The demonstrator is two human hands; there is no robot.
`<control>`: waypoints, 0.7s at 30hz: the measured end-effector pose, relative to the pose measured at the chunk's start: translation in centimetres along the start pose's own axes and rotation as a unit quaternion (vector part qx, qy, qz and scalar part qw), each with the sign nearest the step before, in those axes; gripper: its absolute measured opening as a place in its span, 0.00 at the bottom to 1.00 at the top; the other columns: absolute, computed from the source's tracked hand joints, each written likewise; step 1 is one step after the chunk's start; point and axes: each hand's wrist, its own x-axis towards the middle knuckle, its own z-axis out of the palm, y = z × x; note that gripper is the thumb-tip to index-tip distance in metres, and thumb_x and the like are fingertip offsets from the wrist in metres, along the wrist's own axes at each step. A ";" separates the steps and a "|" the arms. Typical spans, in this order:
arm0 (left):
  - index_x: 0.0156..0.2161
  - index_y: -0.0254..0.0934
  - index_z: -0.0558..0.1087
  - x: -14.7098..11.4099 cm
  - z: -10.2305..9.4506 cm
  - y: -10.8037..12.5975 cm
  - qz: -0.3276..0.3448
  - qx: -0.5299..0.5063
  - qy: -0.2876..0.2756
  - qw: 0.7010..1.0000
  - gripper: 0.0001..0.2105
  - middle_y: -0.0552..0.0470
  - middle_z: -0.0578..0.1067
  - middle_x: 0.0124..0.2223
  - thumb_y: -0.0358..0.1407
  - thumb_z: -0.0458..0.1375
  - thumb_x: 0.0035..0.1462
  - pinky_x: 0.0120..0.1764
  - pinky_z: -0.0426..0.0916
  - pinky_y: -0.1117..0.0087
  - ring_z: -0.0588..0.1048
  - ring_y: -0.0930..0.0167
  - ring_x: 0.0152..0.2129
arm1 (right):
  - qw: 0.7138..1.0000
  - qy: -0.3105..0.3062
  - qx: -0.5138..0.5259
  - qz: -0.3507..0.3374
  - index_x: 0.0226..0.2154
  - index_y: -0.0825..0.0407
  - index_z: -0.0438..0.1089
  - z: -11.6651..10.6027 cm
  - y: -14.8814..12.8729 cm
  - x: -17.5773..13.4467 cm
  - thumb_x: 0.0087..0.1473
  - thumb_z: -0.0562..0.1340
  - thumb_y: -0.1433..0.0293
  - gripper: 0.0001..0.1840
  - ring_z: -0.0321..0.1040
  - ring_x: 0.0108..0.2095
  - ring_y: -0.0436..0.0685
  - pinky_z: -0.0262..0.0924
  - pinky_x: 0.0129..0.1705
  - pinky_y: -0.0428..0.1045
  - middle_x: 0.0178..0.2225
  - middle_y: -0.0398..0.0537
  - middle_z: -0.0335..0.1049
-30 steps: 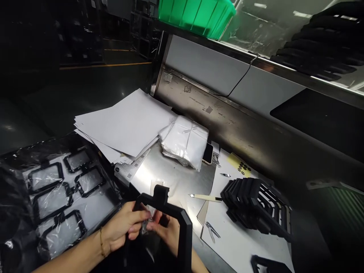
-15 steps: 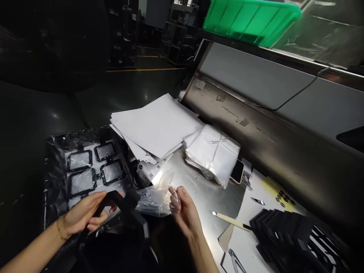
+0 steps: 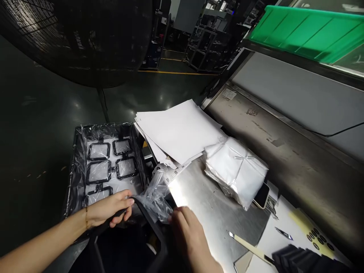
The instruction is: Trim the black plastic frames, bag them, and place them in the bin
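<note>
My left hand (image 3: 113,209) is closed around the upper left part of a black rectangular frame (image 3: 156,228), held above my lap. A crumpled clear plastic bag (image 3: 159,199) lies against the frame's upper right side, between my two hands. My right hand (image 3: 191,239) has its fingers curled at the bag's right end, beside the frame; its fingertips are partly hidden. Just beyond my left hand, a black bin (image 3: 73,185) lined with clear film contains several similar black frames (image 3: 98,171) lying flat on a pale sheet.
White paper sheets (image 3: 176,129) and a tied stack of clear bags (image 3: 236,163) lie on the metal bench (image 3: 196,189). A phone (image 3: 262,196), a cream-handled knife (image 3: 250,246) and stacked black parts (image 3: 304,259) are at right. A large fan (image 3: 85,41) stands behind the bin.
The view has shifted left, so the bench things appear further right. My right hand has turned over and come down close to the frame. The plastic bag now lies against the frame.
</note>
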 end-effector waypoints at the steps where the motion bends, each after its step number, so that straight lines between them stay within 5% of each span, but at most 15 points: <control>1: 0.40 0.37 0.59 -0.5 -0.3 0.0 0.004 0.004 0.007 1.000 0.12 0.57 0.68 0.21 0.42 0.49 0.53 0.12 0.50 0.82 0.54 0.83 0.08 | 1.000 0.007 -0.027 -0.003 0.19 0.48 0.59 0.6 0.7 -0.9 0.48 0.57 0.61 0.12 0.52 0.22 0.53 0.47 0.26 0.49 0.22 0.44 0.58; 4: 0.45 0.36 0.56 -1.3 -0.9 0.3 0.004 0.018 0.004 1.000 0.17 0.54 0.71 0.22 0.42 0.49 0.53 0.12 0.52 0.81 0.58 0.81 0.08 | 0.997 -0.020 -0.068 -0.006 0.18 0.47 0.58 3.2 1.5 -2.8 0.48 0.57 0.61 0.12 0.49 0.18 0.51 0.43 0.23 0.49 0.17 0.42 0.56; 6: 0.48 0.35 0.54 -1.2 -0.9 0.6 -0.005 0.027 -0.006 1.000 0.19 0.53 0.72 0.22 0.41 0.50 0.53 0.11 0.52 0.80 0.59 0.79 0.07 | 0.997 -0.031 -0.077 -0.008 0.24 0.46 0.61 5.0 0.7 -2.6 0.50 0.55 0.62 0.08 0.55 0.22 0.53 0.47 0.25 0.48 0.22 0.44 0.62; 9: 0.51 0.37 0.52 -0.6 -0.7 0.9 -0.021 0.038 -0.010 0.999 0.22 0.54 0.71 0.20 0.40 0.51 0.52 0.11 0.53 0.79 0.61 0.77 0.07 | 0.996 -0.070 -0.019 -0.048 0.31 0.47 0.59 7.2 -1.4 0.0 0.56 0.47 0.61 0.10 0.61 0.32 0.54 0.54 0.35 0.49 0.31 0.47 0.64; 13: 0.46 0.38 0.59 -0.1 -0.6 0.4 -0.017 0.053 0.017 0.998 0.18 0.59 0.66 0.16 0.41 0.52 0.51 0.12 0.53 0.80 0.61 0.77 0.08 | 0.980 -0.161 0.053 -0.105 0.26 0.49 0.54 9.2 -2.3 2.9 0.57 0.43 0.57 0.16 0.63 0.30 0.50 0.58 0.36 0.46 0.26 0.43 0.64; 18: 0.39 0.37 0.62 -0.3 -1.6 -1.3 0.009 0.079 0.095 0.992 0.16 0.59 0.67 0.15 0.47 0.48 0.53 0.11 0.49 0.81 0.58 0.80 0.06 | 0.984 -0.153 -0.035 -0.081 0.30 0.50 0.58 9.0 0.0 1.2 0.48 0.57 0.64 0.09 0.62 0.32 0.53 0.58 0.33 0.47 0.32 0.46 0.63; 21: 0.40 0.35 0.61 -0.4 -2.3 -2.0 -0.006 0.078 0.115 0.990 0.17 0.56 0.71 0.18 0.46 0.45 0.54 0.12 0.51 0.80 0.60 0.80 0.06 | 0.978 -0.129 -0.136 -0.092 0.41 0.49 0.59 7.4 1.5 0.0 0.46 0.55 0.75 0.16 0.62 0.37 0.56 0.58 0.36 0.49 0.41 0.50 0.60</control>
